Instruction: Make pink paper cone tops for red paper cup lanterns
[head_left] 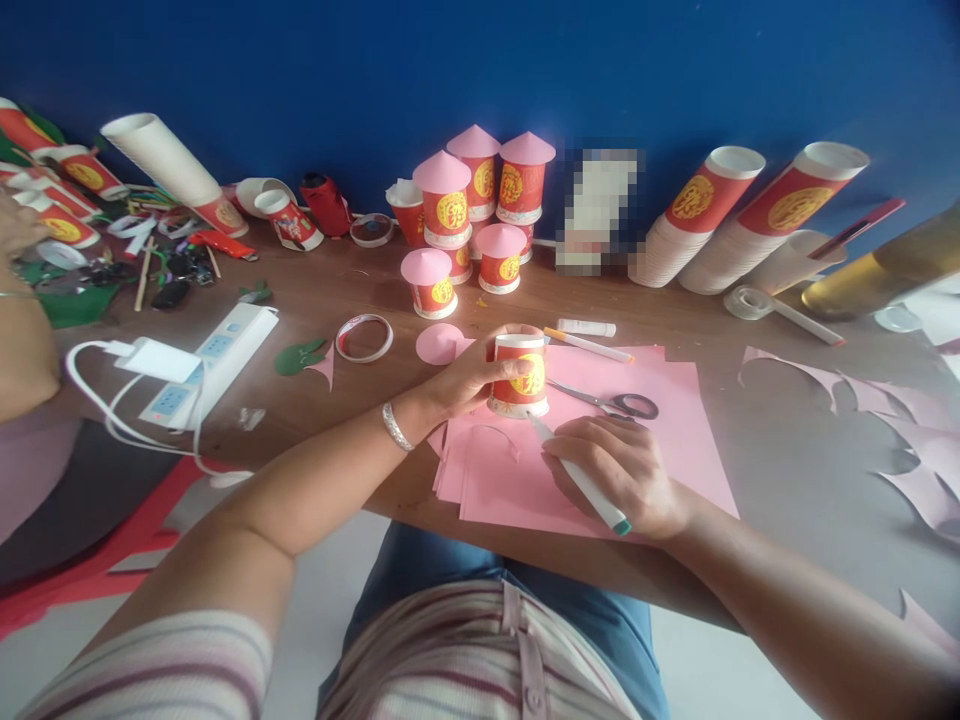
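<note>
A red paper cup (511,384) with a yellow emblem stands upside down in my left hand (480,372), the fingers wrapped round its side. My right hand (619,470) grips a white marker (589,487) with a green end, its other end touching or very near the cup's patterned rim. Below both hands lie sheets of pink paper (675,440). On the sheets, just right of the cup, rest scissors (626,404) with dark handles. A white and orange pen (589,345) and a white tube (586,327) lie behind the cup.
Several red cups with pink cone tops (442,200) stand by the blue wall. Cup stacks (705,210) lean at the right. A tape roll (364,338), pink disc (439,343) and power strip (210,365) lie left; pink offcuts (926,495) lie right. Another person's arm (26,310) shows far left.
</note>
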